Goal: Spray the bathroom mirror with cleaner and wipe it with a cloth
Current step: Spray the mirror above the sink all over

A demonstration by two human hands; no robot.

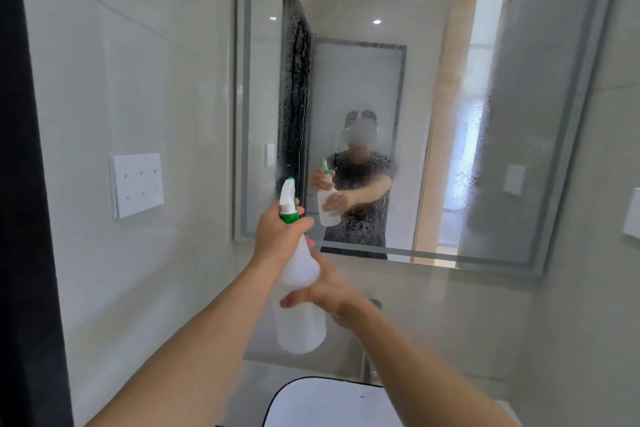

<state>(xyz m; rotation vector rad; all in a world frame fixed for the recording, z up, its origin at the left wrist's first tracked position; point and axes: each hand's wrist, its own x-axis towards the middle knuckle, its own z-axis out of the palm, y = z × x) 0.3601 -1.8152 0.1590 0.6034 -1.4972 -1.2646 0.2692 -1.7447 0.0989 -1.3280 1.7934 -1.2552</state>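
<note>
Pale glossy tiles cover the bathroom walls, and a rectangular mirror (426, 107) with a frosted border strip hangs on the far wall, its glass speckled with droplets and misted in patches. Before it, the left hand (277, 229) grips the neck of a white spray bottle (299, 291) just under its green collar, fingers curled round it, with the white trigger head aimed at the mirror. The right hand (329, 291) lies against the bottle's body lower down, blurred, fingers fairly straight and touching the plastic. A white switch plate (138, 184) sits on the left wall. Below the arms a white basin (329, 402) with a dark rim shows, with a metal tap (369, 367) behind it.
</note>
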